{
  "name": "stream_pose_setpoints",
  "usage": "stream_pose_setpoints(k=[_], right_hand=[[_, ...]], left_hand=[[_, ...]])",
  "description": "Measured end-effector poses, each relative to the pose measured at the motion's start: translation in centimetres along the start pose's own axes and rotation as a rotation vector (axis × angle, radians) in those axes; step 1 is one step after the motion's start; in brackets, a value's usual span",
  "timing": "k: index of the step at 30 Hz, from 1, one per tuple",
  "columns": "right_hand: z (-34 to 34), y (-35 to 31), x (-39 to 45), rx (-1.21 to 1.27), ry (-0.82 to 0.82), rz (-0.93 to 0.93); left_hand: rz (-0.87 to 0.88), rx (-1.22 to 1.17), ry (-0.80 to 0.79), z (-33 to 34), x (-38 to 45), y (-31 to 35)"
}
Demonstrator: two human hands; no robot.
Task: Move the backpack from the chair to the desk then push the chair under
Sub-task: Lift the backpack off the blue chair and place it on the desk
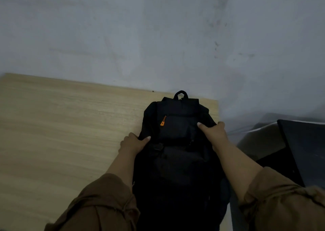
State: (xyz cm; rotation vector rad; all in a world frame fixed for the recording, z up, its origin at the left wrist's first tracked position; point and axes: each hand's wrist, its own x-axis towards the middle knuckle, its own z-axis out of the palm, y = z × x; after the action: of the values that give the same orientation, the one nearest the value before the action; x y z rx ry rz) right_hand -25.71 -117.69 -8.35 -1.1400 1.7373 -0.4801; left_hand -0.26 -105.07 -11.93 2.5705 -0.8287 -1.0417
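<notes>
A black backpack (177,125) with an orange zipper pull lies on the light wooden desk (61,125), near the desk's right end, its top handle pointing at the wall. My left hand (133,142) grips its left side, thumb on the front. My right hand (212,130) grips its right side the same way. The backpack's lower part lies between my forearms. The chair does not show clearly in this view.
A grey wall (158,37) runs right behind the desk. To the right of the desk stand dark objects: a black flat panel (302,146) and a brownish box-like shape (260,142). The left part of the desk shows bare wood.
</notes>
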Motion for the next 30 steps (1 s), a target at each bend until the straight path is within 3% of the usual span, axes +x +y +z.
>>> stream_pose_setpoints(k=[3, 6, 12, 17, 23, 26, 30], right_hand=[[0.7, 1.3, -0.5, -0.135, -0.042, 0.060], [0.6, 1.4, -0.7, -0.253, -0.012, -0.018], [-0.9, 0.0, 1.8, -0.122, -0.006, -0.138], [-0.7, 0.3, 3.6, -0.048, -0.147, -0.070], [0.3, 0.3, -1.2, -0.433, 0.053, -0.151], [1.1, -0.3, -5.2, -0.728, 0.137, -0.291], [3.0, -0.6, -11.0, -0.696, 0.120, -0.563]], left_hand=[[0.013, 0.007, 0.043, 0.1, -0.3, 0.7], [0.082, 0.066, 0.068, -0.1, -0.8, 1.7], [0.165, 0.012, 0.152, -1.1, -0.7, 4.4], [0.092, -0.033, 0.025, 0.0, -0.5, 4.6], [0.154, -0.143, 0.027, -0.2, -3.7, 2.1], [0.185, -0.208, 0.013, -1.3, -6.3, 0.5], [0.211, -0.313, 0.032, -3.2, -10.6, -2.9]])
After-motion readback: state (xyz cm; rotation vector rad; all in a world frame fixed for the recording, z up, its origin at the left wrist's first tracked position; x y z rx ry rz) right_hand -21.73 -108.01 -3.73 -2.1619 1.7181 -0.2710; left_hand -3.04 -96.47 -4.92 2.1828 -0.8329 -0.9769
